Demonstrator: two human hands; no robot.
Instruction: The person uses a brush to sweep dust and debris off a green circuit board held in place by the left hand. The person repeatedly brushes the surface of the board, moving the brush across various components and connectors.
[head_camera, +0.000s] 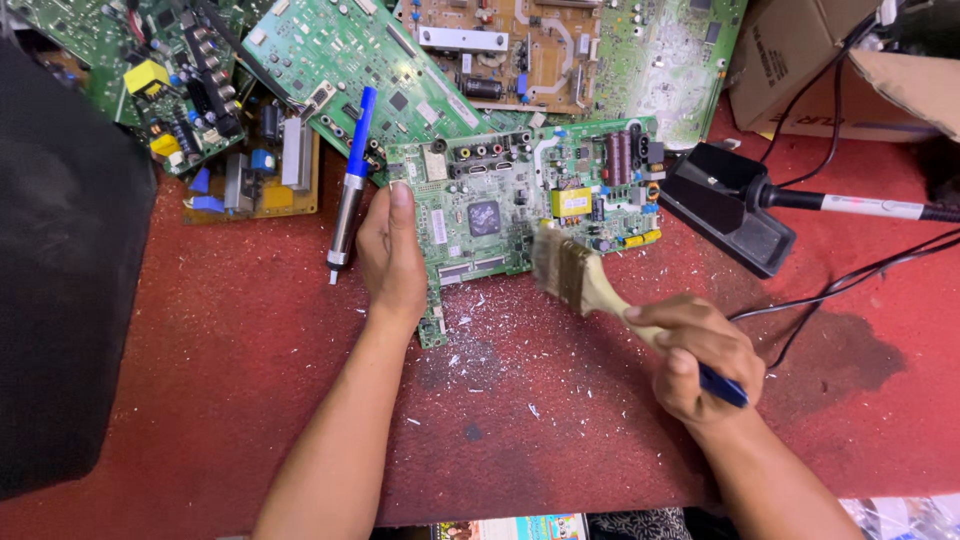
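Down on the red mat (250, 400), the near half lies open apart from white crumbs, while the far edge is crowded with a heap of circuit boards (330, 50), a blue desoldering pump (350, 180) just left of the left hand (392, 262), and a black stand (728, 205) with cables to the right. That left hand presses on the left edge of the green circuit board (500, 205), which lies flat with its long axis running left to right across the mat. The right hand (700, 360) is clenched round the handle of a paintbrush (580, 280), long axis slanting up-left, bristles touching the board's near edge.
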